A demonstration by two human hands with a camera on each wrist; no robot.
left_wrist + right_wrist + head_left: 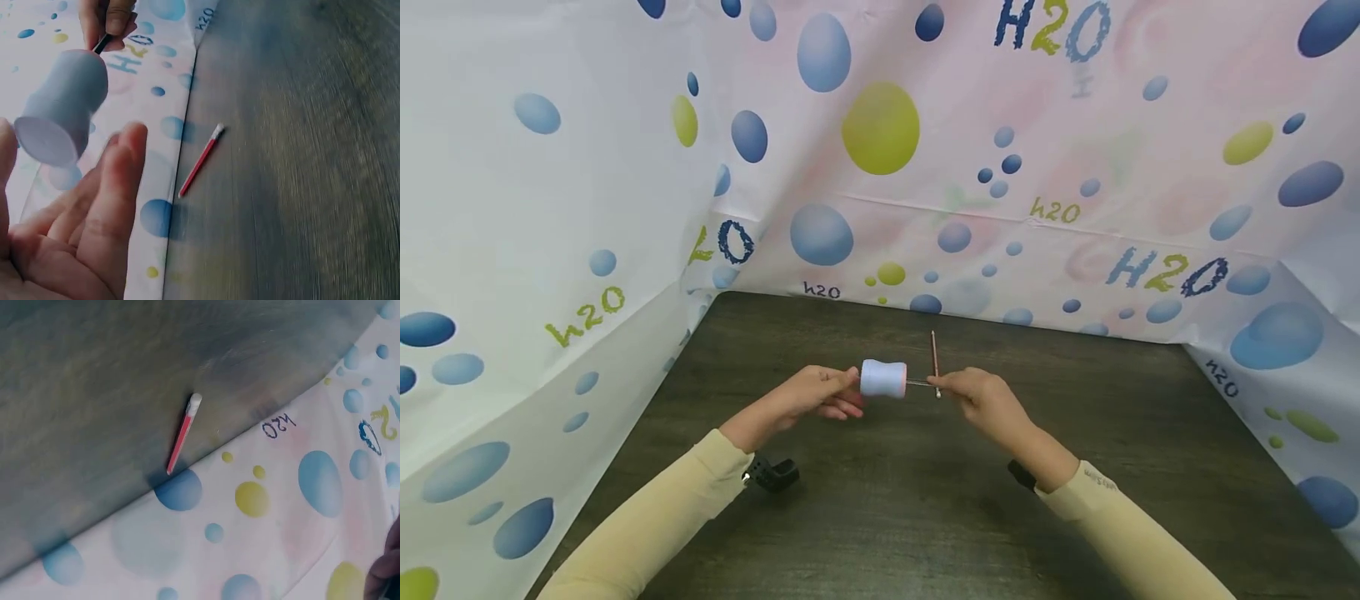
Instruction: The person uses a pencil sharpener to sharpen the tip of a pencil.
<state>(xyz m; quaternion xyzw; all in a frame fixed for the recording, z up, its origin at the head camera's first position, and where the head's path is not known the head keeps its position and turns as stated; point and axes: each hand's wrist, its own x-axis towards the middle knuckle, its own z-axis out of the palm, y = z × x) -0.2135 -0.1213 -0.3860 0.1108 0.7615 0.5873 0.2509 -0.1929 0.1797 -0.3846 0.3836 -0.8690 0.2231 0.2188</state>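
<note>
In the head view, you can see a pale thing with a thin waist (pixel 883 378) near the middle of the frame, held up in the air. A thin rod (pixel 920 382) sticks out of its right end. Your right hand (pixel 981 400), right of the middle, pinches that rod with its fingers. Your left hand (pixel 816 392), left of the middle, has its fingertips by the other end, but you can't tell here if they touch it. A thin red stick (pixel 934 358) lies on the tabletop (pixel 880 517), near your right fingers in the frame.

In the left wrist view, the pale thing is at the upper left. Your left fingers, at the lower left, are loose and spread, not wrapped round it. At the top, your right fingers hold the dark rod. If that pinch gets too soft, the pale thing could tip or drop, because its big end is far from your grip and your left fingers don't have it.

In the right wrist view, the red stick lies in the middle, close to where the tabletop meets the dotted sheet (pixel 281 531). A low hand or a falling thing could bump it and make it roll. Only a bit of a hand shows at the lower right, so you can't tell its grip from here.
</note>
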